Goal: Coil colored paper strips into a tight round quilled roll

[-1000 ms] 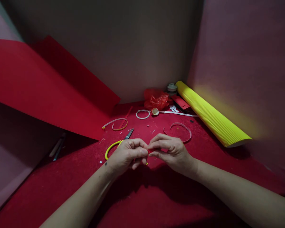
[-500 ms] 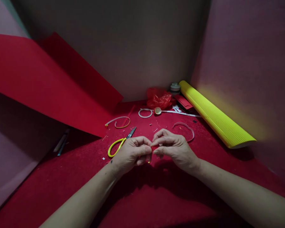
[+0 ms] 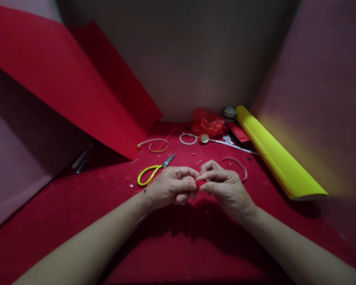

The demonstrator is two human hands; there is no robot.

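Note:
Between my two hands is a small red ribbed piece that looks like corrugated paper. My left hand pinches its left side between thumb and fingers. From the other side my right hand grips it with thumb and fingertips, and much of the piece is hidden by the fingers. Yellow-handled scissors lie just beyond my left hand, blades pointing away to the right. A curled pale strip rests behind my right hand.
A large red sheet leans in from the left. At the right lies a yellow corrugated roll. Toward the back are a red plastic bag, a jar, a small round roll, a white coil and paper scraps.
The camera view has turned and tilted slightly, so the surroundings shift. Both hands still hold the red piece, and a little more of it shows between the fingers.

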